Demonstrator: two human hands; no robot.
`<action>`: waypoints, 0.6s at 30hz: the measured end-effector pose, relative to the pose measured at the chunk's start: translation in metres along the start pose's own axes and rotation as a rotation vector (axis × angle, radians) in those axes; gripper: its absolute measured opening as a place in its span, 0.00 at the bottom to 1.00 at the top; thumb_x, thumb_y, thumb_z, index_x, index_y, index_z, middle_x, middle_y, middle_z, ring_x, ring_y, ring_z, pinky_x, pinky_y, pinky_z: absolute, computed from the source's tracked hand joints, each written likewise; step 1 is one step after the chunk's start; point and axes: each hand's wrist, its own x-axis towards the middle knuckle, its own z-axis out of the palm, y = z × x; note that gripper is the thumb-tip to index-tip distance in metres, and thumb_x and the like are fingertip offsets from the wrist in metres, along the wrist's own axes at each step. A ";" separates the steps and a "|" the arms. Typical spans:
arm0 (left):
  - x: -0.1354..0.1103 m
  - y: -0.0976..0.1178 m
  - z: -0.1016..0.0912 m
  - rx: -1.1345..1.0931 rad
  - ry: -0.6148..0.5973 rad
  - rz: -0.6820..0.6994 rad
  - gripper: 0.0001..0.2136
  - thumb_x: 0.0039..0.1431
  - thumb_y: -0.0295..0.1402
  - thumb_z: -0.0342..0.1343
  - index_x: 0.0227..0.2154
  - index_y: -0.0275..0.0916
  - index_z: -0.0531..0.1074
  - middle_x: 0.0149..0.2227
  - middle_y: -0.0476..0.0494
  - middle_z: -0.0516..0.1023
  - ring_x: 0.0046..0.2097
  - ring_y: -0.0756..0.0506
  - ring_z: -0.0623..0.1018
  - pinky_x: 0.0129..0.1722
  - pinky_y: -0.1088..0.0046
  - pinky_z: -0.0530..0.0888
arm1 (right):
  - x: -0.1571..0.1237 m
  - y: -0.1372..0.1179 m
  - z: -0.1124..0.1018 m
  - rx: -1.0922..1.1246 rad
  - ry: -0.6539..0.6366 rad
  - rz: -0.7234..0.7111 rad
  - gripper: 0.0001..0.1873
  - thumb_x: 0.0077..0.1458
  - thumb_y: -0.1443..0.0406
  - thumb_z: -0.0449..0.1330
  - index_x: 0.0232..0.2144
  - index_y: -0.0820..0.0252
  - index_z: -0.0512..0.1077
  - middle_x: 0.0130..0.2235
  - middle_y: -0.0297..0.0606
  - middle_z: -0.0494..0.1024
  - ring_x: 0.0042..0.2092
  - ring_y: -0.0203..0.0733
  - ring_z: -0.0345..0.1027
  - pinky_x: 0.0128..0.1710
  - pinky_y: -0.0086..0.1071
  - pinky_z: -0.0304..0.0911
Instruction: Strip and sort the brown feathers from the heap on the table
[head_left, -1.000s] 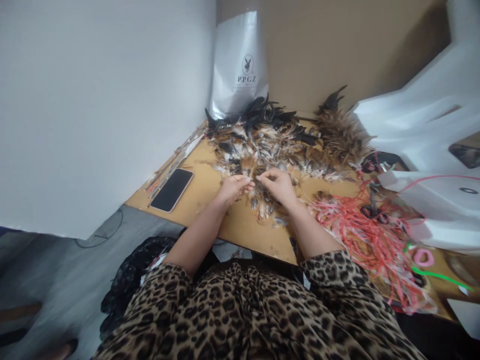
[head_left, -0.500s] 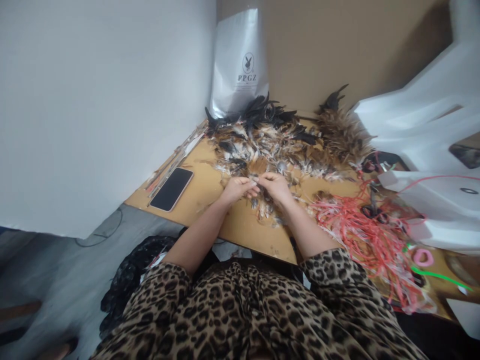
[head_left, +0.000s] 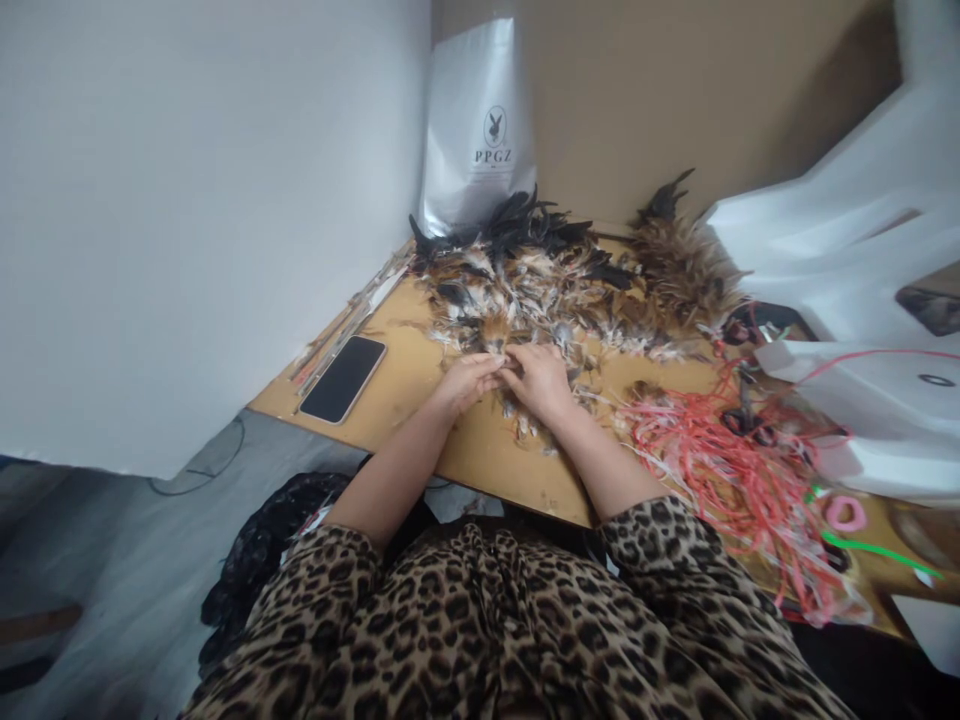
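Note:
Over the table's front half, my left hand (head_left: 470, 382) and my right hand (head_left: 541, 380) meet at the fingertips, both closed. A small brown feather (head_left: 495, 330) stands up from the pinch, its fanned tip pointing away from me. Its lower end is hidden by my fingers. Right behind the hands spreads a heap of loose feathers (head_left: 517, 280) in brown, white and black. A few small feathers (head_left: 529, 420) lie on the tabletop under my right wrist.
A phone (head_left: 343, 380) lies at the left. Red and white strings (head_left: 735, 480) cover the right side, with scissors (head_left: 742, 415) on them. A silver-white bag (head_left: 480, 130) stands at the back; brown feathers (head_left: 690, 270) are bunched at the back right, beside white sheeting (head_left: 817, 230).
My right hand has shifted slightly left and turned, its fingers now curled over closer to the left fingertips. The brown feather has moved a little left. My left hand is nearly in place.

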 end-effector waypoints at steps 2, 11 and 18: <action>-0.001 -0.001 0.001 0.005 -0.018 -0.001 0.09 0.45 0.30 0.61 0.30 0.29 0.74 0.31 0.39 0.78 0.36 0.48 0.77 0.42 0.70 0.71 | -0.001 0.000 0.002 -0.028 0.016 0.004 0.13 0.52 0.60 0.55 0.39 0.59 0.71 0.36 0.43 0.76 0.39 0.47 0.66 0.44 0.39 0.51; 0.000 -0.003 0.001 0.039 -0.007 -0.013 0.10 0.44 0.31 0.62 0.29 0.30 0.74 0.30 0.40 0.78 0.34 0.49 0.77 0.40 0.71 0.71 | 0.001 0.003 -0.002 0.048 0.015 0.050 0.11 0.50 0.58 0.56 0.31 0.59 0.72 0.31 0.41 0.75 0.37 0.45 0.66 0.44 0.39 0.51; 0.001 -0.004 0.000 0.262 0.053 0.026 0.15 0.42 0.39 0.62 0.29 0.31 0.74 0.29 0.39 0.78 0.33 0.48 0.77 0.36 0.73 0.70 | 0.009 0.010 -0.013 0.709 -0.139 0.348 0.14 0.44 0.57 0.59 0.30 0.63 0.73 0.29 0.35 0.73 0.29 0.35 0.63 0.31 0.29 0.58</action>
